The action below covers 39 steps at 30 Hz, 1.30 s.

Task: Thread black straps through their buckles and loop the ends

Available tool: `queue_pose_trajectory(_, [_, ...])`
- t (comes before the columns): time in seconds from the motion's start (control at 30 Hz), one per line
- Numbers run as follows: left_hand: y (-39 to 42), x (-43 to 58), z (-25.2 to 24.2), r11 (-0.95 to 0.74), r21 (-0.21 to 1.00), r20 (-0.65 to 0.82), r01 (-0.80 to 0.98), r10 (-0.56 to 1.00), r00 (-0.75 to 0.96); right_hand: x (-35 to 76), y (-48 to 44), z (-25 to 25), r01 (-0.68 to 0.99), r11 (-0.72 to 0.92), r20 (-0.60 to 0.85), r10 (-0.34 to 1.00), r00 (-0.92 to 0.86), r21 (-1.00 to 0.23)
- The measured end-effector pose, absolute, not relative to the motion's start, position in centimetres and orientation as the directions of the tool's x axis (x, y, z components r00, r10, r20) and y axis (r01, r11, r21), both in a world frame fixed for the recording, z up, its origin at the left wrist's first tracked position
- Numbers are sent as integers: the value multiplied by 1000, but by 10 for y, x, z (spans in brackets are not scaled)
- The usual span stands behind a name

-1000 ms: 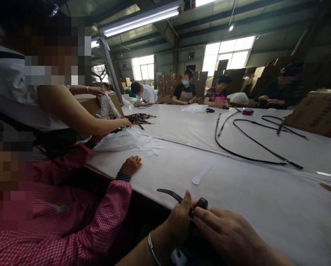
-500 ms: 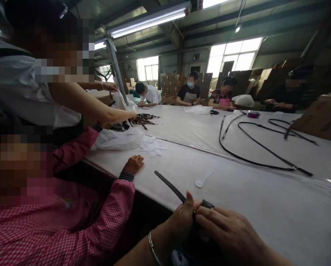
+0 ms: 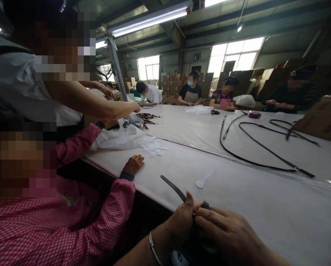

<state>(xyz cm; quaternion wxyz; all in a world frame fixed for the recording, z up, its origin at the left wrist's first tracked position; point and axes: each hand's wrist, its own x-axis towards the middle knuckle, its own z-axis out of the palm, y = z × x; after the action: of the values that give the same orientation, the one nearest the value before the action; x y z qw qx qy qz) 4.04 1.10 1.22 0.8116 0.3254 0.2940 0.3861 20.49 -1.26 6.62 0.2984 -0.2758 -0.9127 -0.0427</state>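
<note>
A narrow dark strap (image 3: 173, 185) sticks out up and to the left from my left hand (image 3: 182, 218), whose fingers are closed around it with the thumb raised. Right beside it, my right hand (image 3: 226, 225) is also closed, pinching the same strap, with a short dark piece (image 3: 206, 205) rising above its fingers. The two hands meet at the table's near edge, and the part of the strap between and below them is hidden. On the tabletop just beyond lies a small white translucent spoon-shaped piece (image 3: 204, 180).
Long black straps (image 3: 254, 167) lie across the right of the white table (image 3: 265, 199). A cardboard box (image 3: 323, 118) stands at far right. To the left, a co-worker's hand (image 3: 134, 164) rests near white plastic bags (image 3: 121, 138) and a pile of brown straps (image 3: 148, 118). Other people sit opposite.
The strap's free end has shifted slightly right and bends more. My hands stay almost in place. At left, the standing co-worker's arm has lifted and a clear bag now shows by the pile.
</note>
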Motion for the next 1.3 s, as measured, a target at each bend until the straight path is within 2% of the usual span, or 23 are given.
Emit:
queue_pose_trajectory(0.1, [13, 39, 12, 398, 873, -147, -282, 766, 626, 206, -13, 65, 516, 852, 550, 473, -689, -85])
queue_pose_trajectory(0.17, [14, 41, 10, 390, 882, -160, -264, 775, 611, 206, -12, 65, 515, 853, 549, 472, -690, -86])
queue_pose_trajectory(0.63, [19, 41, -6, 452, 856, -216, -253, 755, 619, 204, -12, 69, 501, 859, 525, 475, -706, -103])
queue_pose_trajectory(0.97, [15, 56, -2, 559, 723, -242, -406, 756, 609, 206, -11, 54, 511, 847, 541, 501, -676, -147])
queue_pose_trajectory(1.1, [16, 57, -5, 604, 685, -270, -407, 729, 628, 202, -14, 59, 557, 811, 551, 551, -626, -178])
queue_pose_trajectory(1.2, [17, 55, -14, 614, 703, -297, -359, 712, 637, 201, -17, 59, 596, 767, 505, 622, -598, -239])
queue_pose_trajectory(1.3, [18, 54, -20, 586, 730, -264, -353, 717, 645, 203, -18, 56, 615, 735, 473, 666, -577, -284])
